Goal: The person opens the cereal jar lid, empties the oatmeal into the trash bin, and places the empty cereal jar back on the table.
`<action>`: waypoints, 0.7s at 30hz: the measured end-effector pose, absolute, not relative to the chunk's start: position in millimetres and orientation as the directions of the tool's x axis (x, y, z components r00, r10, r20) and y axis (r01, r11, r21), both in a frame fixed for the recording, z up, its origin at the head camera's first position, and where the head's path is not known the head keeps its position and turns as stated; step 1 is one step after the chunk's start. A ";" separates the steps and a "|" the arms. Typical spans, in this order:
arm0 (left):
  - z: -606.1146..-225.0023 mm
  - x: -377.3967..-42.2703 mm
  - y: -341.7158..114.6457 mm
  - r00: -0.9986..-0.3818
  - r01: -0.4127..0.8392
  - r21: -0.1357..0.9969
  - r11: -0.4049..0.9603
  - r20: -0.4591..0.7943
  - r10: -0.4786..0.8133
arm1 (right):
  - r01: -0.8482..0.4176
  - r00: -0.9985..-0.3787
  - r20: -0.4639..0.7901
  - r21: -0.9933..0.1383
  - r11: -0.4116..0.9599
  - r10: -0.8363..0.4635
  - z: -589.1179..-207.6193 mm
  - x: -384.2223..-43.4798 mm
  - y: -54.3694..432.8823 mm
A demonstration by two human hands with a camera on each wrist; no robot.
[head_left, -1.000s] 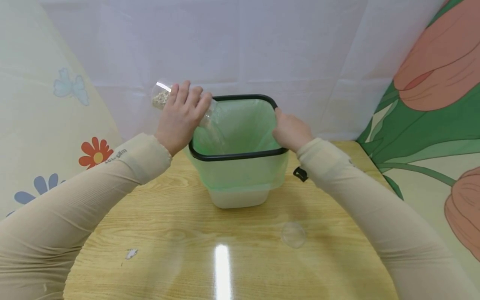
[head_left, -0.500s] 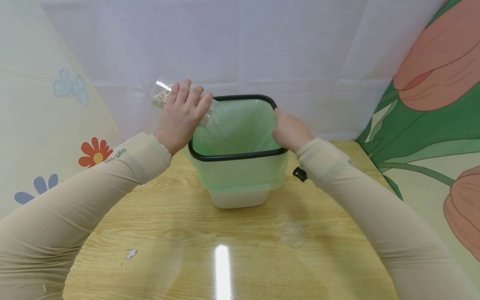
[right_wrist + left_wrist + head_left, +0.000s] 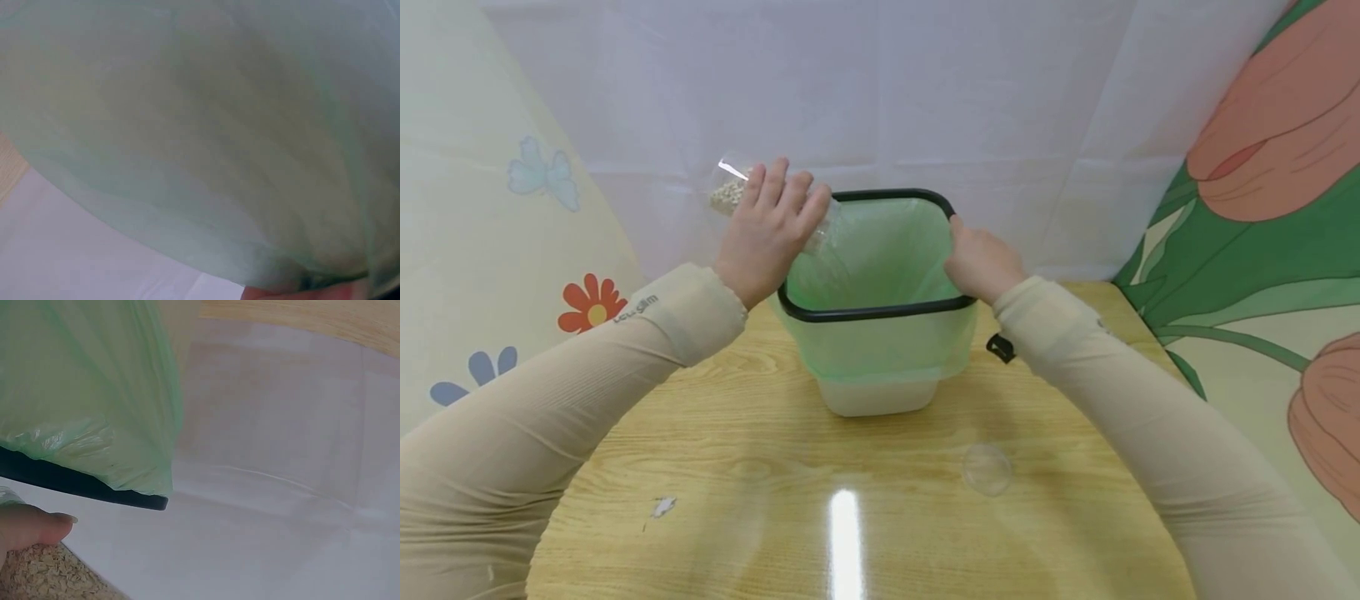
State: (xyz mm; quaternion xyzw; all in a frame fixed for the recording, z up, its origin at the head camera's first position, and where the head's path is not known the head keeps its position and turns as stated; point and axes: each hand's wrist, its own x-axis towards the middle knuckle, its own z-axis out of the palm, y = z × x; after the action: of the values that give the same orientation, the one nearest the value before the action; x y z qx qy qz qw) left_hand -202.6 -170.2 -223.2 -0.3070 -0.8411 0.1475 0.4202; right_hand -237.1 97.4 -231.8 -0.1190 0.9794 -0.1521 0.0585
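Observation:
My left hand (image 3: 767, 229) grips a clear jar (image 3: 727, 197) of pale oat flakes, tilted with its mouth end over the left side of a bin. In the left wrist view the oat flakes (image 3: 50, 575) show beside my thumb (image 3: 39, 528). The white bin (image 3: 880, 398) is lined with a translucent green bag (image 3: 880, 346), folded down outside a black rim (image 3: 880, 313). On the right side of that rim, my right hand (image 3: 987, 260) holds on with curled fingers. The bag (image 3: 187, 137) fills most of the right wrist view and hides most of that hand.
A clear round lid (image 3: 987, 469) lies on the wooden table (image 3: 760, 467) in front of the bin. Near my right wrist is a small black piece (image 3: 1001, 347). A white cloth (image 3: 1000, 100) hangs behind, with floral panels at both sides.
The jar and my left hand have shifted slightly to the right. A blurred streak below the jar's mouth, seen a second ago, has faded. My right hand has stayed in place.

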 end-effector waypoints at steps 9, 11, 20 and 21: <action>-224.0 -205.5 -171.7 -0.435 0.400 -0.506 0.764 0.629 0.644 | -0.215 -0.965 -0.079 -0.304 0.928 -0.249 -230.1 -237.7 96.1; -223.7 -205.4 -171.7 -0.437 0.399 -0.509 0.763 0.626 0.646 | -0.215 -0.965 -0.078 -0.305 0.928 -0.250 -230.5 -238.3 96.2; -221.4 -202.8 -170.2 -0.478 0.385 -0.524 0.760 0.591 0.649 | -0.217 -0.964 -0.083 -0.311 0.925 -0.253 -232.2 -240.0 96.2; -221.2 -202.6 -170.0 -0.484 0.385 -0.525 0.759 0.585 0.651 | -0.217 -0.964 -0.083 -0.312 0.925 -0.254 -232.2 -239.9 96.2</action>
State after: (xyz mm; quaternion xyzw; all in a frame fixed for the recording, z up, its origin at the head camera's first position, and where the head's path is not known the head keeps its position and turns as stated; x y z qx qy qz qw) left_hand -202.6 -170.0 -221.2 -0.3062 -0.8456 0.1637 0.4054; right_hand -239.9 96.2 -232.2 -0.1200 0.9792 -0.1516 0.0611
